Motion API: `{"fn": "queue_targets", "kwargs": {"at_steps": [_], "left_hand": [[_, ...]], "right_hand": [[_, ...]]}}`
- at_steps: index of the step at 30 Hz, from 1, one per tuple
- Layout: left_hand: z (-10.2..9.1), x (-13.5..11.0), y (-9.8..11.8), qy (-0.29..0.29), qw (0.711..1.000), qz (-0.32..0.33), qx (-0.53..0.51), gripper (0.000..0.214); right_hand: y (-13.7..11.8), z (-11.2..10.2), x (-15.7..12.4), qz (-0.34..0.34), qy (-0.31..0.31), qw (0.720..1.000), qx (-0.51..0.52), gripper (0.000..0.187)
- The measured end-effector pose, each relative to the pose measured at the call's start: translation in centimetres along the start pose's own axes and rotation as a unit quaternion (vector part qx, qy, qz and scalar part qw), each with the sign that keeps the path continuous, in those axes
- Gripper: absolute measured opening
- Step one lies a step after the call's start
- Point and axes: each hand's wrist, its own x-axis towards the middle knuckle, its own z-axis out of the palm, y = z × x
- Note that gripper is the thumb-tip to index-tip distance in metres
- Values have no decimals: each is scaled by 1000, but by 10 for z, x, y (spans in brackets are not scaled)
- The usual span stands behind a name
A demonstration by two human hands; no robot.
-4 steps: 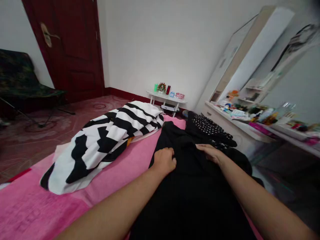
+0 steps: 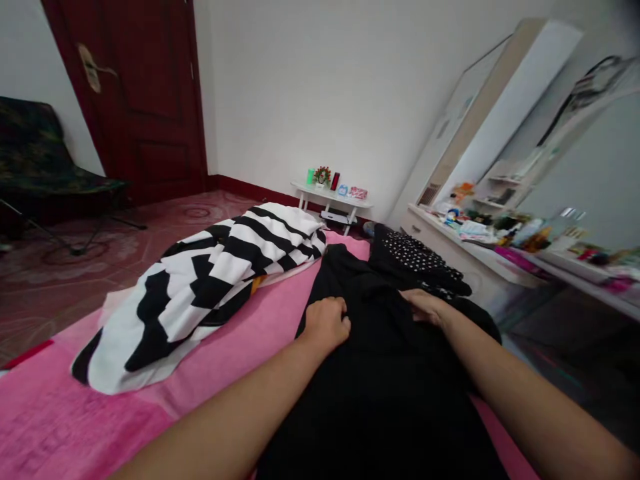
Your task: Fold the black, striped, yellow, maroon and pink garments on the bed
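Two hands (image 2: 326,325), black cloth (image 2: 375,380) between, touching both

Black garment (image 2: 380,393), pink bedspread (image 2: 250,340), black-and-white-striped cloth (image 2: 273,230)

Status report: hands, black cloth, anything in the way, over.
Left hand curled on black cloth, right hand at its fold. Cloth spread over pink bedding. Nearest clutter: dotted clothing beyond right hand.

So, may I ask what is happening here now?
A person's left hand is closed on a black cloth near its left edge, while the right hand touches its right part. The black cloth lies on a pink cover. A black-and-white patterned sheet lies to the left, and dotted fabric lies beyond the right hand.
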Motion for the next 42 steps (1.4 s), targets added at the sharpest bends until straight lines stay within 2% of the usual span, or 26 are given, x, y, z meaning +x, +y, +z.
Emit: {"fn": "queue_targets", "kwargs": {"at_steps": [3,7,9,11,14,15,17,19,20,22,24,25,28,30,32,35,37,40,42], "left_hand": [[1,1,-1,2,1000,-2,-13,17],[2,2,-2,9,1000,0,-22,17],[3,2,-2,9,1000,1,-27,17],[3,3,-3,10,999,1,-33,16],[2,3,-3,10,999,3,-39,16],[2,4,-2,8,999,2,-39,16],[2,4,-2,4,999,1,-41,16],[3,5,-2,4,999,3,-45,16],[3,5,-3,5,999,7,-48,16],[5,5,-4,9,998,12,-53,15],[6,6,-5,11,998,15,-57,15],[6,6,-5,13,998,16,-59,15],[7,6,-7,19,997,16,-76,13],[7,7,-7,29,993,20,-109,13],[7,7,-6,51,986,39,-157,13],[8,8,-5,85,969,80,-219,13],[9,9,-4,85,964,91,-235,12],[10,9,-4,40,971,78,-224,6],[10,9,-4,10,976,65,-206,17]], "right_hand": [[-1,4,0,2,-13,998,-56,12],[1,18,4,-40,13,994,-99,10],[1,14,6,-57,32,992,-108,12],[0,0,9,-65,54,990,-110,17],[-4,-32,15,-43,142,979,-141,23],[-6,-40,17,-22,185,966,-178,23],[-13,-46,19,29,267,920,-284,21],[-25,-36,20,35,318,868,-380,17],[-33,-26,22,7,335,850,-406,17],[-51,0,28,-92,344,843,-404,22],[-67,29,40,-169,305,877,-331,31],[-73,43,47,-183,277,899,-285,36],[-81,72,70,-157,215,944,-196,51],[-80,80,80,-133,222,947,-189,44],[-79,78,84,-107,256,942,-187,35],[-77,71,83,-58,349,912,-207,36],[-76,71,81,-45,385,888,-247,35],[-70,84,80,-70,362,864,-343,31],[-66,93,80,-84,324,855,-396,26]]}}
